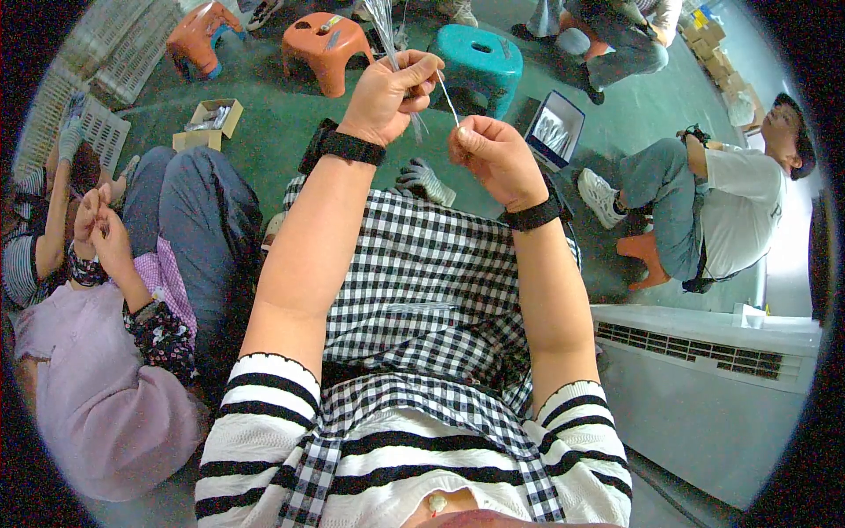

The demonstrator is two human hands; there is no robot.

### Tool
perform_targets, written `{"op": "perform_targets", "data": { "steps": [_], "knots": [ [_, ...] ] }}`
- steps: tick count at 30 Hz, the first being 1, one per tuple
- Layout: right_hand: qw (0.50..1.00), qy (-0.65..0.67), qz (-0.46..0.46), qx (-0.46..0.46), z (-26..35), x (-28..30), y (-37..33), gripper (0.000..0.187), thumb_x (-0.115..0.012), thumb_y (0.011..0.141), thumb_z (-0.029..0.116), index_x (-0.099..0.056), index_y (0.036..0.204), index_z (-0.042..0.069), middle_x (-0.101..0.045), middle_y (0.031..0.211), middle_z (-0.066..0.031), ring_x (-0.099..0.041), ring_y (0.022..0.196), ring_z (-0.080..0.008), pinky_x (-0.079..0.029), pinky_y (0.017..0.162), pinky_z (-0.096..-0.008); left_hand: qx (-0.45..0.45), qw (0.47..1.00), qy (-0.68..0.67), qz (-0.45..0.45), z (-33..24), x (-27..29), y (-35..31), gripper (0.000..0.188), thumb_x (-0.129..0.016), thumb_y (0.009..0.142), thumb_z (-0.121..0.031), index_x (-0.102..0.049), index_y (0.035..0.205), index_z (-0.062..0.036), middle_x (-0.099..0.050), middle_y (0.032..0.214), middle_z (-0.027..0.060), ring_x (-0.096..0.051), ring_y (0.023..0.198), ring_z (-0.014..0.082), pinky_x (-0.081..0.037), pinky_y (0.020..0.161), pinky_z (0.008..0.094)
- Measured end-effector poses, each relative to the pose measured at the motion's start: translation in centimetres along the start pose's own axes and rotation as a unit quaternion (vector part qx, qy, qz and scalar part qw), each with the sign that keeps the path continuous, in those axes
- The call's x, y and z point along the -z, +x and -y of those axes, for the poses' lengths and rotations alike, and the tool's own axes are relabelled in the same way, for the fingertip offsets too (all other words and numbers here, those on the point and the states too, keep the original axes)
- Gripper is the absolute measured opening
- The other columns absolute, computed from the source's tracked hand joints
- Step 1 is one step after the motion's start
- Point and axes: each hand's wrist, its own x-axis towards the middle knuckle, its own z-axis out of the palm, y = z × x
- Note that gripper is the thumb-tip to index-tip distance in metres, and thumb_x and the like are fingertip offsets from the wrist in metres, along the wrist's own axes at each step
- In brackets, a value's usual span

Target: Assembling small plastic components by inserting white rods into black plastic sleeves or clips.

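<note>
My left hand (385, 99) is closed around a bundle of thin, clear-whitish strips (380, 25), whose long ends rise above the fist and short ends poke out below. Thumb and fingertips of that hand also pinch one end of a single thin white strand (449, 97). The strand slants down to my right hand (500, 157), whose thumb and forefinger grip its lower end. On my lap, a few clear strips (422, 308) lie across a black-and-white checked apron (414, 255). The exact kind of strip is too fine to make out.
A grey glove (426, 182) lies beyond my knees. Orange (326, 44) and teal (480, 66) stools stand ahead. A blue-edged box (554, 132) holds silvery bundles; a small carton (209, 123) sits left. Co-workers sit around me, one close on my left. A white slatted unit (695, 387) stands right.
</note>
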Motion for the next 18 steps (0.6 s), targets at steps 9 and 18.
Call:
{"op": "perform_targets", "data": {
  "steps": [9, 18],
  "knots": [
    [0.999, 0.017, -0.027, 0.016, 0.04, 0.34, -0.11, 0.012, -0.064, 0.082, 0.017, -0.059, 0.079, 0.006, -0.057, 0.073, 0.0018, -0.052, 0.065, -0.0078, -0.042, 0.062, -0.0214, 0.016, 1.0, 0.012, 0.011, -0.34, -0.01, -0.22, 0.015, -0.063, 0.083, -0.019, -0.062, 0.087, -0.0036, -0.056, 0.075, 0.0002, -0.046, 0.06, 0.005, -0.029, 0.044, 0.0162],
    [0.997, 0.07, 0.005, 0.014, -0.23, 0.88, -0.04, 0.016, -0.059, 0.086, 0.019, -0.059, 0.082, 0.004, -0.058, 0.076, 0.0, -0.054, 0.067, -0.0102, -0.044, 0.065, -0.0232, 0.001, 0.999, -0.008, 0.037, -0.27, 0.21, -0.1, 0.016, -0.062, 0.084, -0.019, -0.061, 0.086, -0.0037, -0.057, 0.077, 0.0015, -0.044, 0.059, 0.0056, -0.028, 0.044, 0.0165]
  ]
}}
